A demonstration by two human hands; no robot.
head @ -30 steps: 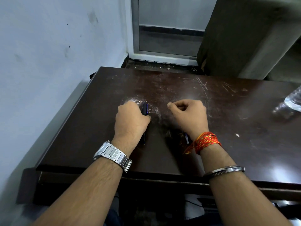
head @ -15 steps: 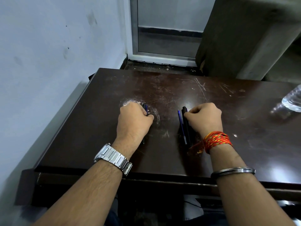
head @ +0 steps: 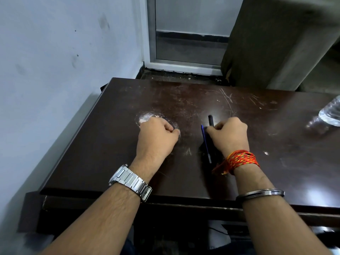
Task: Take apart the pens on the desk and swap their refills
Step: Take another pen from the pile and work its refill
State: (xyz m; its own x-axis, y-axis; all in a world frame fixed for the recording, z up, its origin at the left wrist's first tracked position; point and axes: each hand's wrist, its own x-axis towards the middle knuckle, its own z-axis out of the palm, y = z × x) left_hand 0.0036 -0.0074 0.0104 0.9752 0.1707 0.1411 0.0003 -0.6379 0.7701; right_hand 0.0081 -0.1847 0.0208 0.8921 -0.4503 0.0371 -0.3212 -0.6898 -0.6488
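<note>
On the dark brown desk (head: 103, 148), my right hand (head: 230, 137) pinches a black pen (head: 210, 120) whose blunt end points away from me. A thin blue pen part (head: 206, 144) lies alongside it on the left, touching or nearly touching the black pen. My left hand (head: 156, 138) rests on the desk as a closed fist, thumb against forefinger. The dark pen it held a moment ago is hidden under the fist.
A clear plastic bottle (head: 331, 113) lies at the desk's right edge. A pale wall runs close along the left side. Behind the desk are a door frame (head: 184, 65) and a dark upright panel (head: 266, 43).
My right hand has slid right and turned, uncovering the black pen and the blue part. The dark pen tip seen by my left thumb is now out of sight.
</note>
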